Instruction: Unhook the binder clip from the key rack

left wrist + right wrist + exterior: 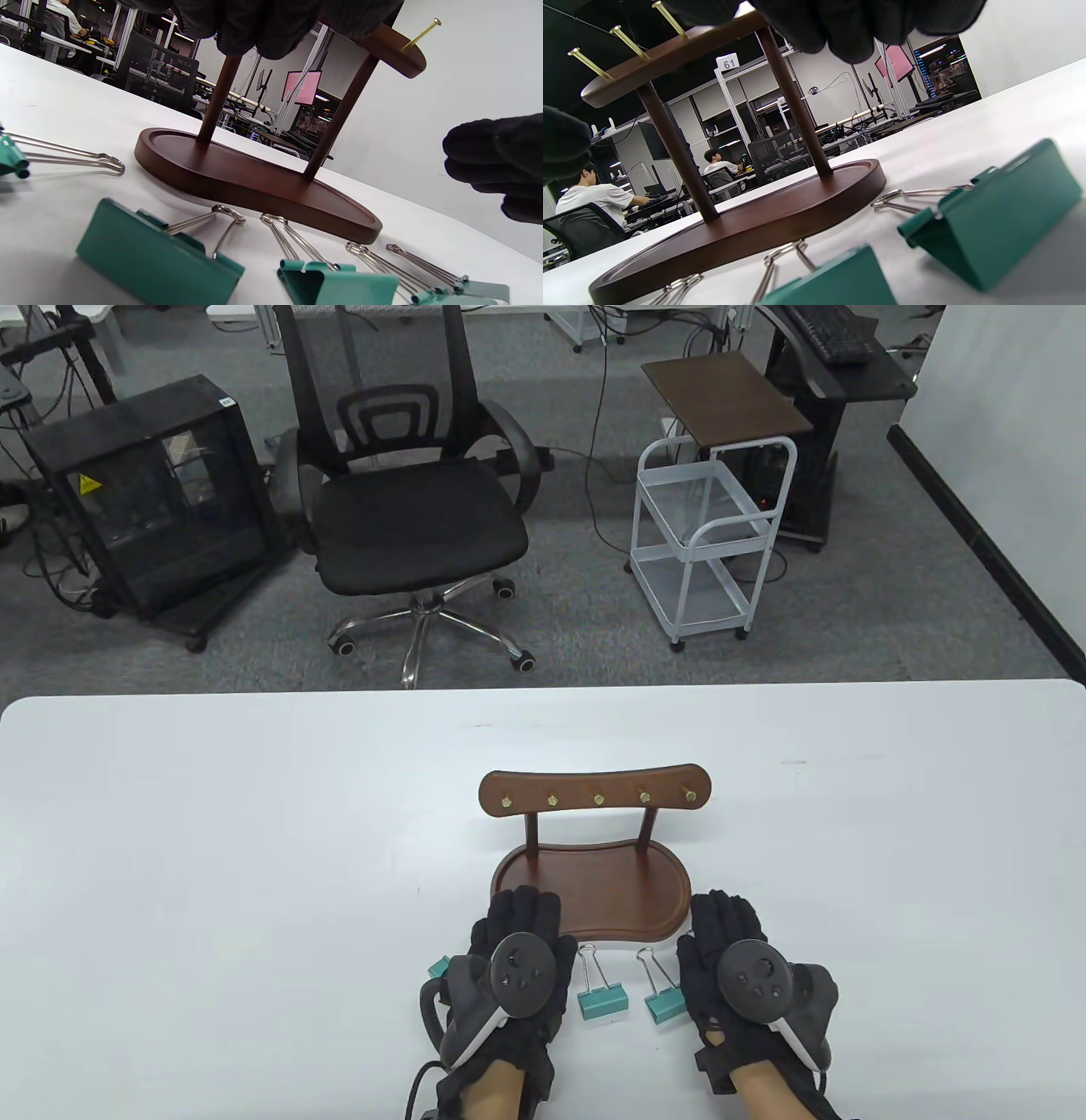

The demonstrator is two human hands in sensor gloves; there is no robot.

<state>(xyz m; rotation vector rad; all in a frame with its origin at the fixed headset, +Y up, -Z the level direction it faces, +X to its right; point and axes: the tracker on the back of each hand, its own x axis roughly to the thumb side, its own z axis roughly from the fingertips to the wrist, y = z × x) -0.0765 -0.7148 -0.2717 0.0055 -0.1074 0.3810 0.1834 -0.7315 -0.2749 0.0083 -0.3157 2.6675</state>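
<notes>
The wooden key rack [594, 796] stands mid-table with a row of bare brass hooks over its oval base [594, 891]. No clip hangs on it. Two teal binder clips [602, 1003] [664, 1006] lie on the table between my hands, and another [439, 966] peeks out left of my left hand. My left hand [519, 937] and right hand [728, 937] lie palm down at the base's front edge and hold nothing. The left wrist view shows several clips, the nearest [157, 254] in front of the base [254, 186]. The right wrist view shows clips [992, 220] beside the base [746, 228].
The white table [212, 857] stretches to both sides of the rack. Beyond its far edge stand an office chair [416, 517], a white trolley [704, 543] and a black cabinet [153, 500] on the floor.
</notes>
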